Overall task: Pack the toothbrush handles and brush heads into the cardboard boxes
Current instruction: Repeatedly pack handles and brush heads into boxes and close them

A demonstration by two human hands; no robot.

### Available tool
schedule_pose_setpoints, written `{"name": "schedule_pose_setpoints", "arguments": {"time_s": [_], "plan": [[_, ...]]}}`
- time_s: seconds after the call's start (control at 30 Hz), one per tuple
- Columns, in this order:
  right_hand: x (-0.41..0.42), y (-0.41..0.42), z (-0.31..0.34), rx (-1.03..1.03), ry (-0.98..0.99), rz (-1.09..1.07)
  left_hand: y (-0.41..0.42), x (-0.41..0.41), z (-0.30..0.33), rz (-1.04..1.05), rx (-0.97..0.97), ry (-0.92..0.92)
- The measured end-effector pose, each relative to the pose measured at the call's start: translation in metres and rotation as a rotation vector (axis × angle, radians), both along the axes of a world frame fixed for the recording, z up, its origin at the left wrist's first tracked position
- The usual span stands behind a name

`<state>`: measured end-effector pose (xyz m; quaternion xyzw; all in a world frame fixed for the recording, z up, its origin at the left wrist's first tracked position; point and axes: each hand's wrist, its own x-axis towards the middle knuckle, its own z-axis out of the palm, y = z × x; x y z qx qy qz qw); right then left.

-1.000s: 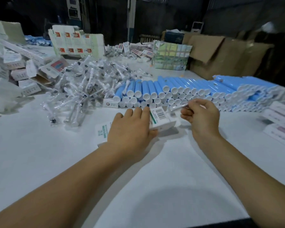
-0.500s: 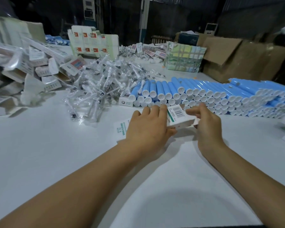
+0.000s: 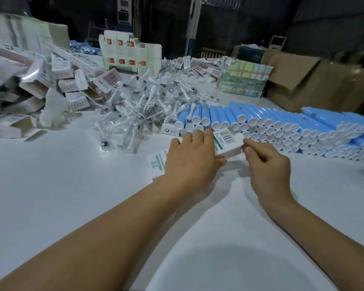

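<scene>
A: Where is the box?
B: The small white box [image 3: 227, 143] lies on the white desk [image 3: 72, 185], right in the middle. The left hand [image 3: 192, 157] wraps around it.
A: And the right hand?
B: The right hand [image 3: 267, 162] pinches the box's end flap with curled fingers.
A: Where are the blue handles?
B: The blue handles [image 3: 282, 127] lie stacked at two o'clock from the box. The brush heads [image 3: 143, 110] in clear bags pile up at eleven o'clock. More boxes [image 3: 67, 87] sit at ten o'clock.
</scene>
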<state>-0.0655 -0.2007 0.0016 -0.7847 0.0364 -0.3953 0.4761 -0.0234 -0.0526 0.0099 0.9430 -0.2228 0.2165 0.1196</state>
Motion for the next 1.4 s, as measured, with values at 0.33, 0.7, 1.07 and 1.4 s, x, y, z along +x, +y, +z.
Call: {"name": "schedule_pose_setpoints", "arguments": {"time_s": [0.33,0.7,1.07,1.4], "plan": [[0.007,-0.006,-0.003,0.014,0.214,0.092,-0.007,-0.004,-0.012,-0.024,0.122,-0.093],[0.012,-0.009,-0.008,0.118,0.348,0.147,-0.008,-0.012,-0.017,-0.063,0.233,-0.141],[0.009,-0.011,-0.001,-0.184,0.132,-0.041,-0.007,-0.009,-0.015,-0.047,0.145,-0.104],[0.010,-0.002,0.010,1.212,0.283,0.701,-0.016,-0.014,-0.012,-0.070,0.055,-0.126]]}}
